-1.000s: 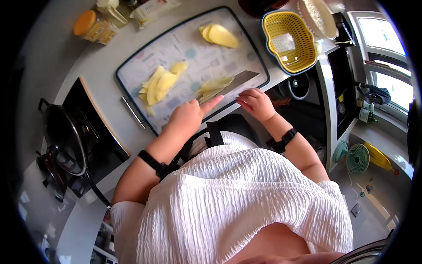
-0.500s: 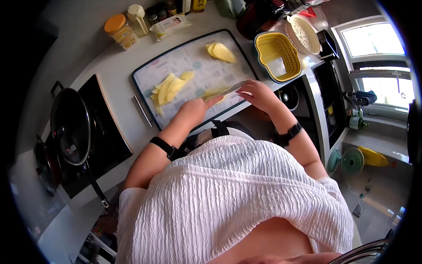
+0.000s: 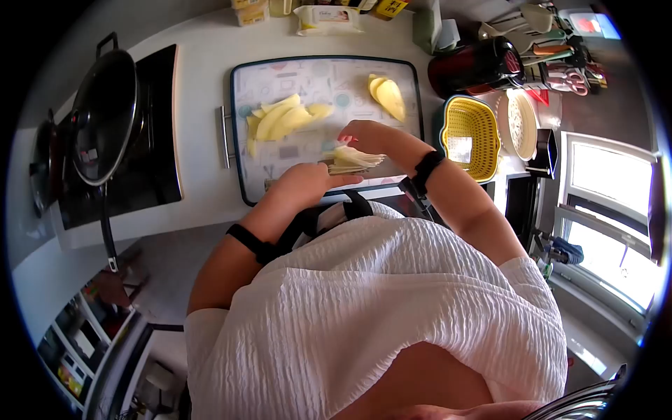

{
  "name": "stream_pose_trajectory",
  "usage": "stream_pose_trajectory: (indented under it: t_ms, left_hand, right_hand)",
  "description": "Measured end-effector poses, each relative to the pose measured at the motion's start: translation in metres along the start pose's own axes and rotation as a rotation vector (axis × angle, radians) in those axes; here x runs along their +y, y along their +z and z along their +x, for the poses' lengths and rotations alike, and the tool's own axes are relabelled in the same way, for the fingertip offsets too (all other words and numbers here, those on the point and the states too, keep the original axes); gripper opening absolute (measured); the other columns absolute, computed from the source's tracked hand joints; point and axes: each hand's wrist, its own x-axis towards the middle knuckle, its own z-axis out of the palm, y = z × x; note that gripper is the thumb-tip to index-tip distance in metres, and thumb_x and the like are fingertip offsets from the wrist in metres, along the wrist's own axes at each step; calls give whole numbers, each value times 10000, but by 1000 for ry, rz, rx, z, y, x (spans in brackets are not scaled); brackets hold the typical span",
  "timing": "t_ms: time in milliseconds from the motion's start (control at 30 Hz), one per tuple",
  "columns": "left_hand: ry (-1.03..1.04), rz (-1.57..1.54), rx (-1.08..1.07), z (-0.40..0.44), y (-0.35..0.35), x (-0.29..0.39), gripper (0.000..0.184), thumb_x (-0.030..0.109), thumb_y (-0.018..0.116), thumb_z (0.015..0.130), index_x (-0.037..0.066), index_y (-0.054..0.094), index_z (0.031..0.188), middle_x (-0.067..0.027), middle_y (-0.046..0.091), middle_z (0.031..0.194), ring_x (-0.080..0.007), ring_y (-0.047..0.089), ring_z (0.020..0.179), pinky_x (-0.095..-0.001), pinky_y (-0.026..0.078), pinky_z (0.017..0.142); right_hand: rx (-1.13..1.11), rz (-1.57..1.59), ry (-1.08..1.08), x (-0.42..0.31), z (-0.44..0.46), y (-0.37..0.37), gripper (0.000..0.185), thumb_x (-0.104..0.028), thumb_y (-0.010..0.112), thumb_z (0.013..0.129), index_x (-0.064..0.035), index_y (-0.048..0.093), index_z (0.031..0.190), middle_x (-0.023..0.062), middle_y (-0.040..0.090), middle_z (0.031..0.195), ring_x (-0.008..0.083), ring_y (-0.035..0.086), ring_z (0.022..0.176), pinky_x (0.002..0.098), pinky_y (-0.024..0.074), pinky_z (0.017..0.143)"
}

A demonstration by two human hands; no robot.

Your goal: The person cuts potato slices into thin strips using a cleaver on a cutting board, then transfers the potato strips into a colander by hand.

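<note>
My left hand (image 3: 304,185) is closed around a knife, its index finger stretched forward; the handle is hidden under the palm. The knife's blade (image 3: 383,176) lies low along the near edge of the patterned cutting board (image 3: 315,77), partly hard to make out. Just beyond it sits a bunch of thin potato strips (image 3: 358,159). My right hand (image 3: 362,133) hovers at their far side, fingers bent and loosely apart, with nothing visible in them. Potato slices (image 3: 280,122) lie spread on the board's left, and a small stack of potato slices (image 3: 387,98) rests at the far right.
A yellow basket (image 3: 458,115) in a blue bowl stands right of the board, with a cream strainer (image 3: 516,126) beside it. A lidded pan (image 3: 105,115) sits on the black cooktop (image 3: 159,133) at left. A wipes pack (image 3: 327,19) lies behind the board.
My right hand has left the knife blade and moved left and away from me over the board. The potato strips now show between my hands. The camera view has turned.
</note>
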Motion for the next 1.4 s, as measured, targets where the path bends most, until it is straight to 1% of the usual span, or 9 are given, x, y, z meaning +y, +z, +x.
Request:
stream_pose_trajectory:
  t_ms: [233,333,433,533,633,833,1233,1267,1400]
  left_hand:
    - [-54,68,141,-9,-1,17,325,327,439,985,380,584,1271,-179,615,792,-365,651,759,-466,506,681]
    - [-15,-4,181,-9,10,10,279,335,441,980,210,627,1146,-190,628,768,-382,646,752,-478,498,659]
    - [-95,-54,394,-1,40,-3,219,298,516,939,97,588,987,-192,629,750,-393,633,729,-491,491,653]
    - [-103,39,395,-2,44,-3,210,245,635,855,68,524,875,-171,637,773,-385,627,738,-493,485,667]
    - [-52,-112,339,-11,34,1,240,210,721,778,104,559,920,-141,645,799,-366,633,781,-481,482,678]
    - [-16,-133,320,-14,28,3,322,243,746,764,207,634,1063,-114,647,807,-342,635,791,-443,489,676]
    - [96,-144,357,-8,18,-11,294,239,757,751,206,704,1039,-99,641,779,-319,632,744,-419,495,649]
    - [86,-134,354,-8,16,-10,294,235,759,750,207,708,1038,-96,644,783,-315,632,746,-415,495,650]
    - [50,-147,353,-10,7,-4,306,239,764,755,202,718,1055,-83,648,796,-295,625,756,-394,494,664]
  right_hand:
    - [-141,-40,-14,-16,-5,-6,301,-119,610,850,-109,649,1149,123,645,1119,308,611,1063,405,480,925]
    - [-114,-64,-71,-10,-7,-1,299,-136,611,853,-108,641,1149,121,642,1121,307,611,1058,399,482,919]
    - [-86,-46,-53,-8,-12,5,306,-144,615,854,-110,629,1158,124,631,1124,314,607,1063,403,482,919]
    - [5,-45,-56,-5,-18,13,313,-152,630,851,-110,620,1161,130,621,1122,321,602,1071,411,483,916]
    - [2,-46,-47,-8,-22,12,323,-162,640,852,-111,610,1169,136,615,1128,331,596,1075,420,481,919]
    - [214,-70,-21,-3,-27,23,299,-183,653,847,-128,652,1141,127,620,1152,343,604,1065,426,491,923]
    - [143,-182,74,-15,-10,27,238,-276,516,944,-169,661,1099,103,617,1158,314,606,1091,465,488,922]
    - [183,-146,73,-15,-10,28,215,-288,591,893,-148,658,1041,92,625,1100,319,600,1065,440,485,914]
    - [141,-103,85,-21,-16,19,248,-312,605,893,-149,649,1074,104,619,1126,325,597,1080,445,482,920]
